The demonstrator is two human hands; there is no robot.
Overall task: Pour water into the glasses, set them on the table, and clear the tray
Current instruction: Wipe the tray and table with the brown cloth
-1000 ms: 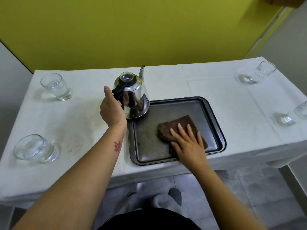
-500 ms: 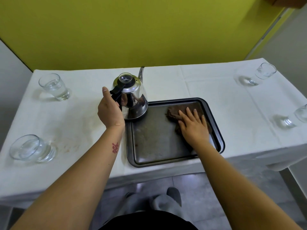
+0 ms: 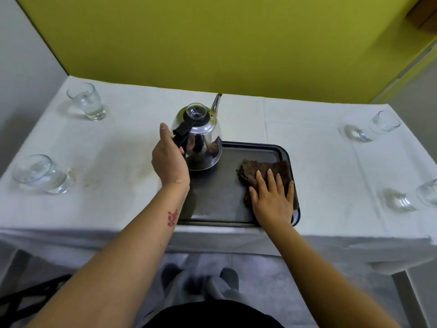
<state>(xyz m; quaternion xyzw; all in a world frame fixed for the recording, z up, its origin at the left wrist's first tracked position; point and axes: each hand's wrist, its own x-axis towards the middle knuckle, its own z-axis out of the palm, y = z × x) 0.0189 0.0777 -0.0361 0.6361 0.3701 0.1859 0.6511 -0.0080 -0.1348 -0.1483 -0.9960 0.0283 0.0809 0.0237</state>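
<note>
**Four glasses out, cloth flat on the tray**

Four glasses stand on the white-clothed table in the head view, two at each end: the far left glass and the near left glass on one side, the far right glass and the near right glass on the other. Water shows plainly in the two on the left; the right pair are too distorted at the frame edge to tell.

At the middle of the table lies the dark tray, its near edge close to the table's front edge. The left hand is curled round the black handle of the steel kettle, which sits over the tray's far left corner, spout pointing away toward the yellow wall. Whether the kettle's base rests on the tray or is lifted just off it cannot be told.

The right hand lies flat, fingers straight and slightly spread, pressing a brown cloth onto the right side of the tray.
</note>
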